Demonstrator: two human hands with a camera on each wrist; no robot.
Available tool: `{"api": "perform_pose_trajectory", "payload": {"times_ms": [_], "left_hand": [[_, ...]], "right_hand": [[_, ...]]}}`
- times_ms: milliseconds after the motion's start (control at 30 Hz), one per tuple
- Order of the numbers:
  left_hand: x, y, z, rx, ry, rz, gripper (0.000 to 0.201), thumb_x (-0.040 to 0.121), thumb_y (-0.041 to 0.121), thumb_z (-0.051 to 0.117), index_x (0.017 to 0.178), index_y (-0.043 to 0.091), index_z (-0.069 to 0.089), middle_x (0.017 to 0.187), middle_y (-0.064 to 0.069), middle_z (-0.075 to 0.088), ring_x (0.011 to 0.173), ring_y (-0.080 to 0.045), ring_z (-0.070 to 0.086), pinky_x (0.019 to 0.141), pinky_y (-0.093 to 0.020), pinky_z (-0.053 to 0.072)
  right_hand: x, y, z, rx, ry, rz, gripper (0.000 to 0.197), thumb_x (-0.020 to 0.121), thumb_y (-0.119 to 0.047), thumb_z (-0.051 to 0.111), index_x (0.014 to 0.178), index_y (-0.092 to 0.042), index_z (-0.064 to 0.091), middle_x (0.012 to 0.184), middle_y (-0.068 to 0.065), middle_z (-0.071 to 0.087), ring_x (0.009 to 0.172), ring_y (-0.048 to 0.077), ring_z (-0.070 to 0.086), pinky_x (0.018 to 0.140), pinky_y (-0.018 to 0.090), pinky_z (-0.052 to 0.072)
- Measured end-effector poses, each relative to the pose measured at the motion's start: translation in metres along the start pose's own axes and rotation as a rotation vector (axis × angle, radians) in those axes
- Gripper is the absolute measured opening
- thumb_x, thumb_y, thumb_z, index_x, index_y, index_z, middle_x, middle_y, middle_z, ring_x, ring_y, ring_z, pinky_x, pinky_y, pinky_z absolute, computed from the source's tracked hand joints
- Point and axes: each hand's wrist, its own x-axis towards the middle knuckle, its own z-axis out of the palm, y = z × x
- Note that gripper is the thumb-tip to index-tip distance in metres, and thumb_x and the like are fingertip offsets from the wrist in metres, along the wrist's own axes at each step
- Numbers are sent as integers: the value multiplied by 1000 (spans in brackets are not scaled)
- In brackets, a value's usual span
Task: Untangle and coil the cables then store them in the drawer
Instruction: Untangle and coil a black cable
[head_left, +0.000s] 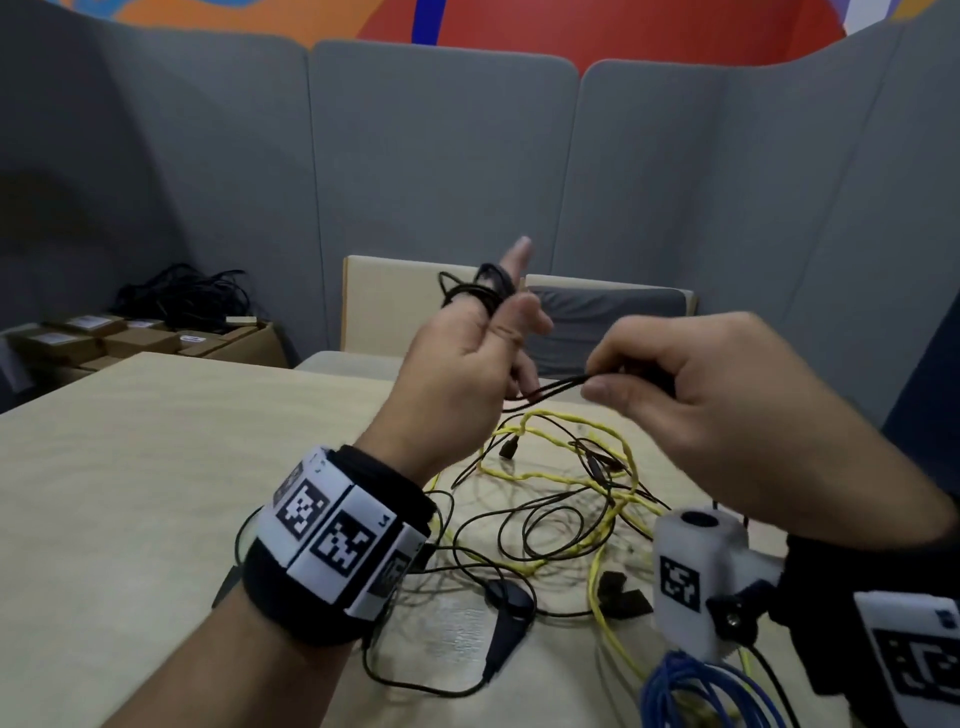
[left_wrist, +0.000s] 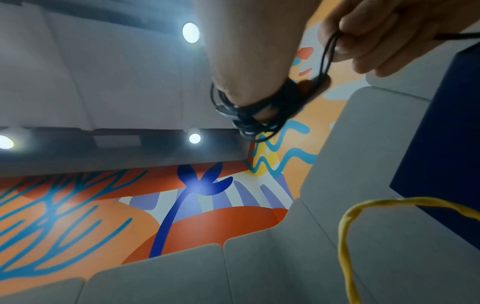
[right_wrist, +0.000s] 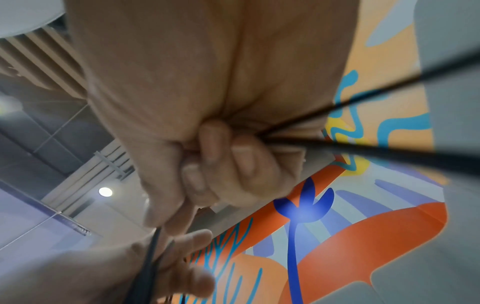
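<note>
My left hand (head_left: 467, 353) is raised above the table, with a thin black cable (head_left: 483, 283) wound in several loops around its thumb and a straight finger; the coil (left_wrist: 259, 115) shows clearly in the left wrist view. My right hand (head_left: 675, 374) pinches the cable's free strands (head_left: 556, 387) just to the right, fingers curled (right_wrist: 221, 164). Below lies a tangle of yellow cable (head_left: 561, 467) and thin black cables (head_left: 519, 525) with a black adapter (head_left: 506, 597). A blue cable (head_left: 696, 691) hangs near my right wrist. No drawer is in view.
The light wooden table (head_left: 156, 467) carries the tangle at its right half. Cardboard boxes (head_left: 130, 338) with a heap of black cables (head_left: 182, 296) stand at the far left. A chair (head_left: 395, 301) and grey partition panels (head_left: 441, 156) stand behind the table.
</note>
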Motion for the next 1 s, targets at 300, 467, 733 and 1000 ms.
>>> {"api": "perform_pose_trajectory", "payload": {"times_ms": [300,467,733,1000], "left_hand": [[-10,18,4,-36,-441,-162,53,96,48,28,82,10,62,57,0,57,47,-17,50,47,-24,38],[-21,29,5,-488,-678,-291,55,92,51,29,71,10,58,47,3,43,36,-6,31,36,-13,19],[-11,44,1,-1345,-684,-221,39,95,40,34,89,6,51,59,3,30,42,-9,30,46,-21,23],[5,30,-16,-1410,-176,-70,44,100,44,27,94,8,52,62,1,45,52,-12,52,56,-21,41]], "right_hand": [[-2,-7,-10,19,263,-91,18,86,-32,64,77,-17,63,58,-16,52,58,-5,48,53,5,33],[-2,-5,-8,188,409,-68,18,91,-38,63,79,-25,57,69,-2,54,54,4,43,52,9,31],[5,14,17,154,297,67,31,94,-41,45,90,-17,63,68,2,59,63,18,51,56,25,39],[5,14,31,173,-51,122,13,96,-26,58,88,-36,60,73,-7,63,67,7,55,59,20,41]]}}
